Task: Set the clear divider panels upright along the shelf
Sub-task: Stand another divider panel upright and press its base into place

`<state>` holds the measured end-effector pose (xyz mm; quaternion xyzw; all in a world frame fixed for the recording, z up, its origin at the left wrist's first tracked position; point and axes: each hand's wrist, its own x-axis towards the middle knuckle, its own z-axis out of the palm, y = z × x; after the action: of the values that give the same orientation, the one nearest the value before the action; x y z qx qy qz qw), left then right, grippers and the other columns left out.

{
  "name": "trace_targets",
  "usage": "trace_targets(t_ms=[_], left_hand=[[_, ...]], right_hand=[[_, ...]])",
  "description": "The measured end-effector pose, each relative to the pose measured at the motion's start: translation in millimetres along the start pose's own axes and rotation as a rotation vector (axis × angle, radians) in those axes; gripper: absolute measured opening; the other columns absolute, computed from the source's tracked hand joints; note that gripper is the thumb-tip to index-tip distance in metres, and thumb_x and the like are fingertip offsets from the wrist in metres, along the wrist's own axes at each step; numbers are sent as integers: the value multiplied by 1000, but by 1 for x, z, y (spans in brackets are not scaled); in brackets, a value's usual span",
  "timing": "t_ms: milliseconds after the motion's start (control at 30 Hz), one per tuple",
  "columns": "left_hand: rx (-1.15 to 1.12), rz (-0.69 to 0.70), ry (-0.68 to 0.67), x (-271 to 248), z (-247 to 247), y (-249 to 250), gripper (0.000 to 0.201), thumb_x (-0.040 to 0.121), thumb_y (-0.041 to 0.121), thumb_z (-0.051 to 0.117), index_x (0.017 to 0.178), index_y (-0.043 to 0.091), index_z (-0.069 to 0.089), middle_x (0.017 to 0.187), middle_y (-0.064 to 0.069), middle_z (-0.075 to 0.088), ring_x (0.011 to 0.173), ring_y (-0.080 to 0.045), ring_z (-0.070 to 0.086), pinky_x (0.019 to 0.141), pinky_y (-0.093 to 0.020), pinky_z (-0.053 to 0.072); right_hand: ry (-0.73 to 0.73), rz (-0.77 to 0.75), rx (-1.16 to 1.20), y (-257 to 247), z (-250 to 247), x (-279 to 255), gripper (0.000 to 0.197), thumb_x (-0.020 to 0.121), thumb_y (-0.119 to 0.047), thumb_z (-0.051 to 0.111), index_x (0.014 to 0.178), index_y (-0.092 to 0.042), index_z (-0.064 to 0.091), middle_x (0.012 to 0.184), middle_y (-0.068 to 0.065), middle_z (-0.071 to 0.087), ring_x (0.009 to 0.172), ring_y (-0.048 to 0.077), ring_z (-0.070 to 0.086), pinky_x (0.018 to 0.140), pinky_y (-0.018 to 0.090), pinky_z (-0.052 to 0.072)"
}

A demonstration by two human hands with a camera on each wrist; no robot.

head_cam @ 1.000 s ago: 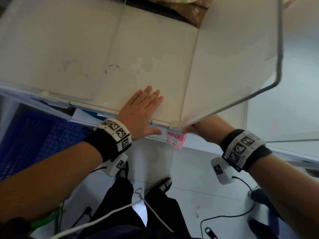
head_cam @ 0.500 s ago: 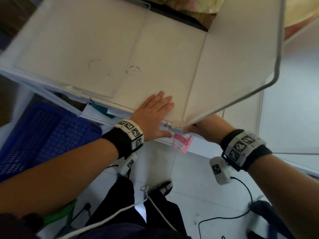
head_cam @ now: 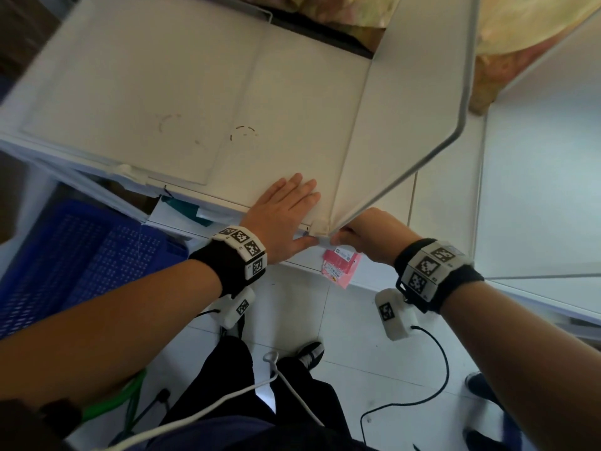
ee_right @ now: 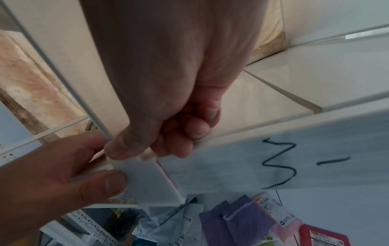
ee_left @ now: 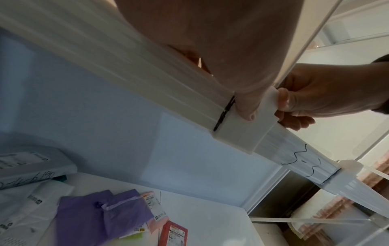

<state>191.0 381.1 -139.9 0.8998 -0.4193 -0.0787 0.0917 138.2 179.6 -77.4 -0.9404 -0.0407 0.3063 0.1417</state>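
A clear divider panel [head_cam: 406,109] stands upright on the white shelf [head_cam: 292,92], its white clip [head_cam: 320,228] on the shelf's front edge. My right hand [head_cam: 367,236] pinches the panel's base at the clip [ee_right: 147,179], fingers curled and thumb [ee_right: 118,149] on top. My left hand [head_cam: 283,209] lies flat on the shelf just left of the panel, fingers straight. Its thumb [ee_left: 246,106] presses on the clip [ee_left: 240,133]. A second clear panel [head_cam: 130,92] lies flat on the shelf's left part.
A blue crate [head_cam: 81,255] sits low on the left. A pink packet [head_cam: 340,265] lies on the lower shelf, with purple bags [ee_left: 105,216] and a red packet [ee_left: 174,236]. Another clear panel [head_cam: 536,53] stands to the right. Cables trail on the floor.
My left hand has slid right along the shelf edge until its thumb reaches the clip. The right hand keeps its hold and the panel stays upright.
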Motion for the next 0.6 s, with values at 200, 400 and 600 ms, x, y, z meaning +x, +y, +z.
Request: trace_targets(t_ms=[200,400,600], left_hand=[[-17,27,27,-1,3,-4,82,88,63,44,151,14,24,161,-5,14,149,-23,4,120,-39,2],[-7,49,19,1,0,-3,81,88,64,42,150,14,26,160,-6,16,148,-24,5,120,-41,4],[-58,52,-19,3,-14,-1,83,88,57,53,152,14,21,161,-5,12,148,-24,1,119,-38,-3]], right_hand=[[-18,-23,19,2,0,6,38,89,-52,48,97,-20,67,84,-1,69,69,15,64,71,38,58],[-24,10,61,1,-2,0,35,91,-48,51,98,-19,68,86,0,70,73,16,64,76,38,57],[19,110,127,-12,-6,-13,30,92,-46,57,91,-16,63,83,0,65,76,19,60,75,36,52]])
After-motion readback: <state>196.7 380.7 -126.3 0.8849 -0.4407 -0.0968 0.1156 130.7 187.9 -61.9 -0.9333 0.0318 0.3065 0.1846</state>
